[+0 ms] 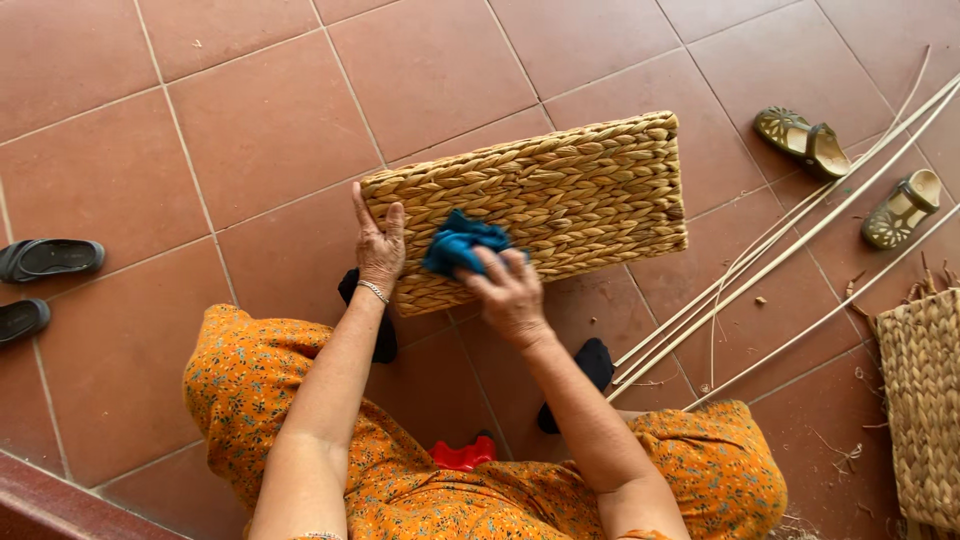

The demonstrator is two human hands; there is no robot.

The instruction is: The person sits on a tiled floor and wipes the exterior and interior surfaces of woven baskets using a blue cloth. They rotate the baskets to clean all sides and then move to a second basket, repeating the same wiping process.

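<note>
Floor: terracotta tile floor (270, 120), open to the left of the work.
Basket: rectangular woven basket (560, 190) lies on the tiles before the knees, long axis left to right, right end angled away; interior not visible.
Canes: long pale canes (800, 240) run diagonally just right of it.
Left hand: left hand (379, 250) spread flat on basket's left end.
Right hand: right hand (510, 292) clutches blue cloth (460, 243) against the weave.
</note>
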